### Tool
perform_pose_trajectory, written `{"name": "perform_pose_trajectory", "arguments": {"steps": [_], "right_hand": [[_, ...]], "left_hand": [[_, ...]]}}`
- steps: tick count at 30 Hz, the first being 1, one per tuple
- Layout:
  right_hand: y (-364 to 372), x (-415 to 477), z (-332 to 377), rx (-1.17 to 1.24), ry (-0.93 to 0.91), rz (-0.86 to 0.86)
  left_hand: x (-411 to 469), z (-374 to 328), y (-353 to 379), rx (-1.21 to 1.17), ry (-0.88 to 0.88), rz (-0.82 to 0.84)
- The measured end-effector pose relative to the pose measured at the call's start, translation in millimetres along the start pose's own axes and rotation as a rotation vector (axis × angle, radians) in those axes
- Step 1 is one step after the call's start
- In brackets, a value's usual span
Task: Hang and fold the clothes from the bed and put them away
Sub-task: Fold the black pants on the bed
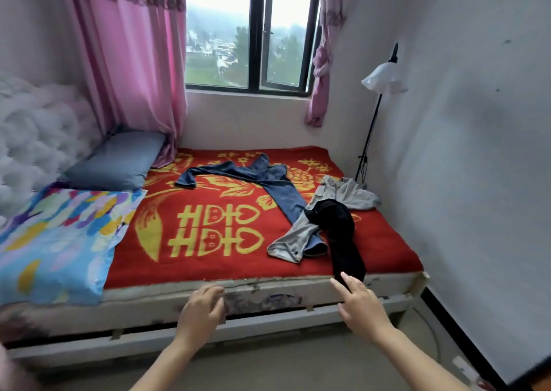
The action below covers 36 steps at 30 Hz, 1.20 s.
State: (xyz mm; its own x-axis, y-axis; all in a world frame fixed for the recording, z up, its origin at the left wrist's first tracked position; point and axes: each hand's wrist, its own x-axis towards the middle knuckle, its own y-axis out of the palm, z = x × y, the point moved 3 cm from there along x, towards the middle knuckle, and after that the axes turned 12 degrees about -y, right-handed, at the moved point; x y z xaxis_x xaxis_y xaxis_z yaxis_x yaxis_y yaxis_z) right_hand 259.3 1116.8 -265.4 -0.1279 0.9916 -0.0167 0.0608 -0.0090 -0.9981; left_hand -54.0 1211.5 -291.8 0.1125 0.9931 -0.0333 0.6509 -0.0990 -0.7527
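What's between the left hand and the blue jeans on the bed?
In the head view, between the left hand and the blue jeans lie only the mattress edge and bare red blanket with yellow characters; no other clothes.

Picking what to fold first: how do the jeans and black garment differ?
The jeans are blue, legs sprawled apart; the black garment is a narrow strip reaching the bed's near edge. The jeans lie partly under a gray garment; the black garment lies atop it. Both rest on the red blanket.
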Motion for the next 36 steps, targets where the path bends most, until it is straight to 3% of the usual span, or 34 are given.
{"name": "perform_pose_trajectory", "arguments": {"steps": [9, 22, 26, 36], "right_hand": [[13, 48, -58, -0.013, 0.098, 0.028], [-18, 200, -144, 0.031, 0.286, 0.037], [-9, 219, -158, 0.022, 0.326, 0.128], [11, 278, -191, 0.114, 0.42, 0.163]], "left_hand": [[103, -41, 35, -0.031, 0.001, 0.036], [337, -87, 54, -0.103, 0.09, 0.069], [369, -82, 63, -0.066, 0.089, 0.135], [424, -68, 71, -0.108, 0.004, 0.176]]}}
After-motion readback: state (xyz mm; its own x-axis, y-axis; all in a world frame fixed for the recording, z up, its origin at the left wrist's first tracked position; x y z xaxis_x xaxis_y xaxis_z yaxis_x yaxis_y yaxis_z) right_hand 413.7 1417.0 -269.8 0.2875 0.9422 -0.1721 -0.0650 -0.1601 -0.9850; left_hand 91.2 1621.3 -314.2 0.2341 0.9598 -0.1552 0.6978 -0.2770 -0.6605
